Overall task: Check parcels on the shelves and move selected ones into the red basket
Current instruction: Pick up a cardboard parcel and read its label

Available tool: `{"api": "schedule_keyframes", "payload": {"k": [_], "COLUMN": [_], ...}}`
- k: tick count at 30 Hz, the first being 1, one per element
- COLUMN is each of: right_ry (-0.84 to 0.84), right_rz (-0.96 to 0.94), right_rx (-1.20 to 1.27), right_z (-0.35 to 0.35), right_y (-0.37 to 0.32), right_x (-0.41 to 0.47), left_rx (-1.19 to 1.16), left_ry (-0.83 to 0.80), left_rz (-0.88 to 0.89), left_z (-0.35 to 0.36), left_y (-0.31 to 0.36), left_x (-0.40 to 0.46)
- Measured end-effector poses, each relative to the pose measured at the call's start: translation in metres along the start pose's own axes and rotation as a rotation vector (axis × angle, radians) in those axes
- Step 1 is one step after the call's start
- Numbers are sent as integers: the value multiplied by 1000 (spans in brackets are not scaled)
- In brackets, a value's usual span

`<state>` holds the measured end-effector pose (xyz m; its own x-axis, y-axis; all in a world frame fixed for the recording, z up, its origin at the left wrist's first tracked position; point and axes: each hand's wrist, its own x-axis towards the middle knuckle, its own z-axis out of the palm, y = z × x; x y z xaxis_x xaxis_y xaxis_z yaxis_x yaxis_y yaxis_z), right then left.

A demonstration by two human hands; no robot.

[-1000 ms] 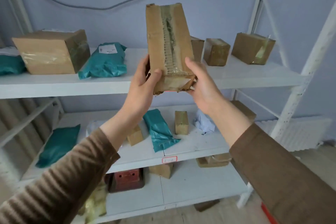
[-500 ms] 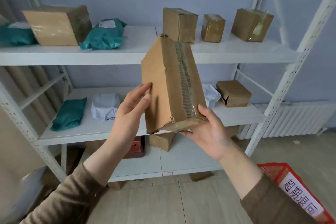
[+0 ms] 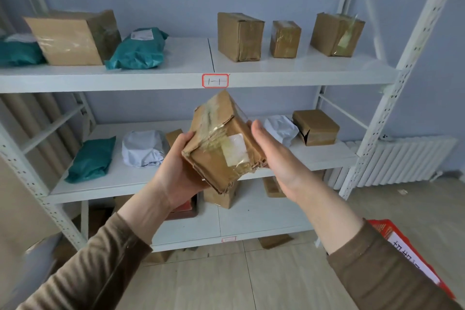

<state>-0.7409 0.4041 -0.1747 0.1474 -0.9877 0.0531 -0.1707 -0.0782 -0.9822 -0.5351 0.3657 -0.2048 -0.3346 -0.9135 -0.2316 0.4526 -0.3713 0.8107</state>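
A taped brown cardboard parcel (image 3: pixel 221 148) with a white label on its near face is tilted in front of the middle shelf. My left hand (image 3: pixel 176 173) grips its lower left corner, thumb on top and fingers underneath. The palm of my right hand (image 3: pixel 276 158) lies against the parcel's right side, thumb straight; its fingers are hidden behind the box. The red basket (image 3: pixel 382 228), with a white label on its rim, shows at the lower right by my right sleeve.
The white metal shelf unit (image 3: pixel 176 80) carries three small boxes (image 3: pixel 240 36), a large box (image 3: pixel 73 38) and a teal bag (image 3: pixel 139 49) on top. On the middle shelf lie a teal bag (image 3: pixel 91 158), white bags (image 3: pixel 143 147) and a box (image 3: pixel 315 127). A radiator (image 3: pixel 402 161) stands at the right.
The parcel came down from above the top shelf to middle-shelf height and turned its labelled end toward me. My view tilted down, and the red basket came into sight.
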Motion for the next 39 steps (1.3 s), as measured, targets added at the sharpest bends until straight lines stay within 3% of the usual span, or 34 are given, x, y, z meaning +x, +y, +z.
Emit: {"api": "schedule_keyframes", "payload": {"k": [3,6,9,10,13,20,25,30,35,39], "right_ry": [65,103,130,135,134,190,279,450,670,596], "right_rz": [-188,-345,-502,-550,-612,-556,-465,-556,-588,-700], "right_rx": [-215,-578,-743,-756,-696,-372,-376,-320,-482,-619], "right_z": [18,34,45,47,47,36,17,16,28,39], "right_y": [0,16,32,36,52,76,91,101,80,69], "right_x": [-11,-15,-15,-15,-13,-5,7,16,27,22], "left_rx": [-57,-60,-95,-128,-26,395,585,696,651,299], "left_ry": [23,25,-165,-234,-87,14,2,-89,-105,-71], "left_rz": [-9,-38,23,36,9,460,588,602,582,462], "left_z": [-16,-29,-53,-65,-69,-49,-32,-24,-11,-4], "left_y": [-5,-8,-9,-10,-11,-20,-23,-34,-50,-46], "left_x": [0,3,11,19,21,16,9,14,28,41]}}
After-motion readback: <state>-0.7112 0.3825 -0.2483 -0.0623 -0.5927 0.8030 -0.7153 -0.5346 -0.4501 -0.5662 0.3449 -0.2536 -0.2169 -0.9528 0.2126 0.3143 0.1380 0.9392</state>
